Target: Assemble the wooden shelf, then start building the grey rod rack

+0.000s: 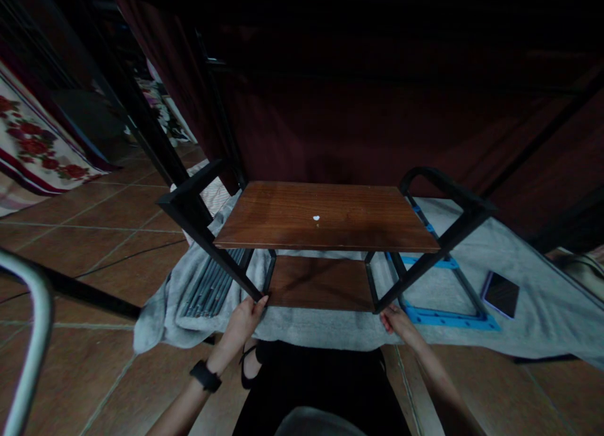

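A small two-tier shelf rack stands in front of me, with black metal side frames, a wooden upper board [325, 219] and a wooden lower board [321, 285]. My left hand [246, 319] is closed on its lower front left corner, thumb on top. At the lower front right corner, my right hand [399, 321] has its fingers curled under the frame. A small white spot [316, 218] marks the upper board. Under the rack lies a grey cloth [302, 330]. Several dark metal tubes [207, 291] lie beside my left hand.
Right of the rack, a dark frame with blue strips [453, 318] and a phone [501, 294] lie on the cloth. A dark red curtain [330, 128] hangs behind. At far left are a pale curved metal tube [40, 323] and a floral cloth [38, 140].
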Tool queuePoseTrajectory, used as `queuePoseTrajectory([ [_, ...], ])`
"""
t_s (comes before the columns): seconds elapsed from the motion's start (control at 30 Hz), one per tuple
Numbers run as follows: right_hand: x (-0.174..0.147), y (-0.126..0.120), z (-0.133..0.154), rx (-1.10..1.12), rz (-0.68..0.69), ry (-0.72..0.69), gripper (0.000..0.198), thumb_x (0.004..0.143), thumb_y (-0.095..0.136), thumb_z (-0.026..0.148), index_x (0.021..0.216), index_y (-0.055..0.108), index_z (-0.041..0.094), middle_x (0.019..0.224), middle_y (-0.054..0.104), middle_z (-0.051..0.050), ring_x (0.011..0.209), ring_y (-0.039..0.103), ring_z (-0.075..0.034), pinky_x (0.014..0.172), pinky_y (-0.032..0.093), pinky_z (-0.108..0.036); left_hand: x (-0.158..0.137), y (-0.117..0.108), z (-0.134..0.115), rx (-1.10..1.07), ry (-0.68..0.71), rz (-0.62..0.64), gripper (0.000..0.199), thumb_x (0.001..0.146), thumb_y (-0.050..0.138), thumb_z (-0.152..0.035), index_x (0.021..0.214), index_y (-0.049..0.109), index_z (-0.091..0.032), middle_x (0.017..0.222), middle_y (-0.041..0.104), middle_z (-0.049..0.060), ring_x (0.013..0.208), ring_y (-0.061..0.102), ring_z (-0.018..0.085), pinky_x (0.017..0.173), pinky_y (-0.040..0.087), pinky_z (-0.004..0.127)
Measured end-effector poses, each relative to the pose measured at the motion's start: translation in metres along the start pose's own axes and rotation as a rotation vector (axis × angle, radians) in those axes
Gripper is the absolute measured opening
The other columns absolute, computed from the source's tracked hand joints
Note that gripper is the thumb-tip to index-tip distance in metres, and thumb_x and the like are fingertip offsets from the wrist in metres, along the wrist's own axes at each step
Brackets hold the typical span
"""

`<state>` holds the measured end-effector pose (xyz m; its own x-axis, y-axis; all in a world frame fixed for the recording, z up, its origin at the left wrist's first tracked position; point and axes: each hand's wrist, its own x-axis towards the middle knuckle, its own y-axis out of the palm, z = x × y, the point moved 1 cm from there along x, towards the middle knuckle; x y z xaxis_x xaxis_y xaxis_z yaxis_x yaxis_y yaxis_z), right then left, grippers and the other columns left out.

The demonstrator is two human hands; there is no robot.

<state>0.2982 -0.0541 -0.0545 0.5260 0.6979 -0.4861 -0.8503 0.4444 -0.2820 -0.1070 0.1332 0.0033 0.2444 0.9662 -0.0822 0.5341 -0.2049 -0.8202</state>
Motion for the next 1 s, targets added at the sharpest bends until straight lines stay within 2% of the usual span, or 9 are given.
queuePoseTrajectory([
  [0.17, 0.001, -0.002, -0.007, 0.030, -0.001, -0.004, 0.029, 0.090, 0.051, 0.045, 0.071, 0.049, 0.023, 0.053, 0.054, 0.004, 0.042, 0.047, -0.009, 0.042, 0.037, -0.021, -0.001, 0.000, 0.005, -0.127, 0.026, 0.070, 0.038, 0.089, 0.049, -0.050, 0.107, 0.060, -0.018, 0.097, 0.078, 0.015, 0.095, 0.076, 0.031, 0.080, 0.057, 0.037],
  [0.33, -0.005, -0.002, -0.002, 0.027, -0.042, 0.010, 0.025, 0.086, 0.061, 0.044, 0.077, 0.050, 0.024, 0.057, 0.057, 0.004, 0.045, 0.051, -0.010, 0.043, 0.041, -0.022, -0.002, 0.002, 0.014, -0.247, 0.054, 0.094, 0.045, 0.084, 0.054, -0.051, 0.114, 0.057, -0.018, 0.098, 0.076, 0.011, 0.088, 0.075, 0.028, 0.078, 0.059, 0.036],
  [0.53, -0.004, -0.004, 0.000, 0.084, -0.047, 0.034, 0.025, 0.085, 0.062, 0.047, 0.079, 0.050, 0.025, 0.060, 0.058, 0.003, 0.047, 0.053, -0.011, 0.046, 0.045, -0.023, -0.002, 0.006, 0.023, -0.346, 0.048, 0.114, 0.054, 0.082, 0.060, -0.051, 0.125, 0.055, -0.018, 0.105, 0.075, 0.011, 0.095, 0.073, 0.029, 0.078, 0.060, 0.038],
  [0.77, 0.007, -0.006, -0.016, 0.208, -0.032, 0.041, 0.023, 0.086, 0.058, 0.045, 0.080, 0.052, 0.024, 0.059, 0.060, 0.002, 0.046, 0.054, -0.011, 0.045, 0.046, -0.023, -0.003, 0.007, 0.025, -0.330, 0.046, 0.126, 0.055, 0.079, 0.061, -0.045, 0.124, 0.055, -0.014, 0.104, 0.075, 0.015, 0.092, 0.074, 0.030, 0.083, 0.059, 0.041],
  [1.0, 0.013, -0.005, -0.027, 0.204, -0.033, 0.005, 0.023, 0.084, 0.058, 0.046, 0.079, 0.054, 0.023, 0.059, 0.061, 0.002, 0.046, 0.056, -0.011, 0.045, 0.048, -0.023, -0.003, 0.001, 0.023, -0.303, 0.078, 0.121, 0.055, 0.080, 0.061, -0.041, 0.130, 0.053, -0.017, 0.101, 0.077, 0.011, 0.085, 0.074, 0.027, 0.081, 0.059, 0.039],
])
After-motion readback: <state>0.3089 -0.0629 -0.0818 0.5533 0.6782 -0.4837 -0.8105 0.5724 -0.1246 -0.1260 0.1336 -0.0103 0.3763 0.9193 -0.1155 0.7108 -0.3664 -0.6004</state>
